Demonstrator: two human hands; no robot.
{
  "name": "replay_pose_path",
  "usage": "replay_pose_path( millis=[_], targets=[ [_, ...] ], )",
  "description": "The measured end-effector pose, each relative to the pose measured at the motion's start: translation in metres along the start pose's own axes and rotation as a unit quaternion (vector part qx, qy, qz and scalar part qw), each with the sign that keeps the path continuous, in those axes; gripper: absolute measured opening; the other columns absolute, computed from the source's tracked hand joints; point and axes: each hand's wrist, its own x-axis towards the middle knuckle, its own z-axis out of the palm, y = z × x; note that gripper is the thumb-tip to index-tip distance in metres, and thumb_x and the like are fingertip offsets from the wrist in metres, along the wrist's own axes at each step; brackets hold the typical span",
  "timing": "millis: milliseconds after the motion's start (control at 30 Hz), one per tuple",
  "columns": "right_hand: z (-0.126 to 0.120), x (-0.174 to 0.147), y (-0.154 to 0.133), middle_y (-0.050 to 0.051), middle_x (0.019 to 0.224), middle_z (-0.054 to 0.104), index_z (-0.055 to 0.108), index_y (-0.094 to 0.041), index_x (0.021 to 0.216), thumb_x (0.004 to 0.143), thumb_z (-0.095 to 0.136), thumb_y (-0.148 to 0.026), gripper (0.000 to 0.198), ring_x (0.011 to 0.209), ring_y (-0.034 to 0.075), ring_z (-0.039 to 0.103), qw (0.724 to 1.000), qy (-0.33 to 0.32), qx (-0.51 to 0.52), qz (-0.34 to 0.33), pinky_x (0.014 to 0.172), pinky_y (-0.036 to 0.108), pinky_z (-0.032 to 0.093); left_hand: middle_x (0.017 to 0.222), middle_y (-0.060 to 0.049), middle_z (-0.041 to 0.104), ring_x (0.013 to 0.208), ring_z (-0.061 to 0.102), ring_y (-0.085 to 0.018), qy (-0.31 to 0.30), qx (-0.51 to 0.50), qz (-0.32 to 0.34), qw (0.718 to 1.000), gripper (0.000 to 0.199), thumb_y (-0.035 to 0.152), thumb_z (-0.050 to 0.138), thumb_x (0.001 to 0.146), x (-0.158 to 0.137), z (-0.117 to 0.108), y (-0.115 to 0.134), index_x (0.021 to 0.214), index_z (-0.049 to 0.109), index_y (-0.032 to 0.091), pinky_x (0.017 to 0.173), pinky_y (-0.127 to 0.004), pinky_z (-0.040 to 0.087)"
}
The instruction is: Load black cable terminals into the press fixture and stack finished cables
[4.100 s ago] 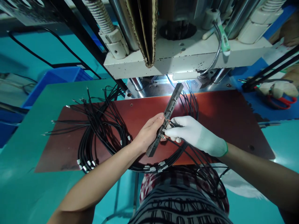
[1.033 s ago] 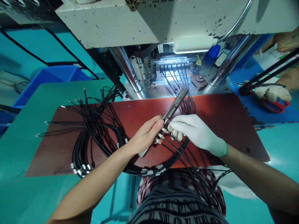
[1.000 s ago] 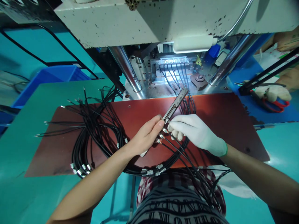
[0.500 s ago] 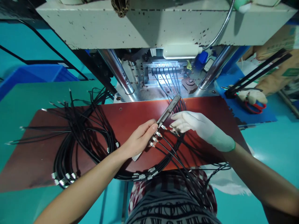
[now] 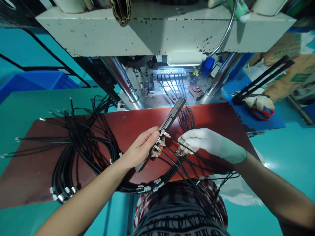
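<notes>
Metal bar (image 5: 170,115) sits tilted at frame centre, pinched in the bare left hand (image 5: 143,147); 4 connectors (image 5: 161,142) line its right side. Gloved right hand (image 5: 203,140), right of centre, appears to pinch a cable end (image 5: 177,153). Judgement: steady bar, light touch, no tugging.

A red-brown board (image 5: 214,119) overlaps a green table (image 5: 22,106) on the left. Coiled black cables (image 5: 73,131) lie across its left and near middle. Far right, a blue mat (image 5: 274,123) bears a red-handled tool (image 5: 267,114).
</notes>
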Motion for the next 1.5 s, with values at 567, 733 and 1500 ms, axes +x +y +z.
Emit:
replay_pose_path(
  millis=[567,733,1500],
  targets=[
    [-0.001,0.008,0.004,0.006,0.079,0.066,0.06,-0.008,0.102,0.086,0.056,-0.022,0.021,0.063,0.008,0.061,0.992,0.065,0.106,0.029,0.061,0.018,0.046,0.079,-0.002,0.051,0.057,0.051,-0.008,-0.017,-0.011,-0.024,1.0,0.045,0.057,0.05,0.09,0.002,0.001,-0.001,0.096,0.051,0.012,0.047,-0.017,0.041],
    [0.006,0.012,0.008,0.005,0.07,0.063,0.056,-0.009,0.115,0.094,0.048,-0.043,0.04,0.052,0.008,0.055,0.985,0.104,0.135,-0.004,0.053,0.019,0.044,0.078,-0.002,0.051,0.058,0.05,-0.009,-0.012,-0.005,-0.029,1.0,0.045,0.058,0.05,0.09,0.003,0.001,-0.004,0.094,0.05,0.013,0.047,-0.018,0.04],
    [0.03,0.034,-0.006,-0.001,0.063,0.061,0.064,-0.01,0.075,0.079,0.063,-0.031,0.021,0.059,0.007,0.055,0.969,0.245,-0.039,-0.011,0.056,0.018,0.042,0.07,0.003,0.037,0.061,0.037,-0.007,-0.001,0.227,0.088,0.97,0.037,0.046,0.034,0.1,0.005,0.0,-0.009,0.08,0.039,0.016,0.055,-0.021,0.034]
  ],
)
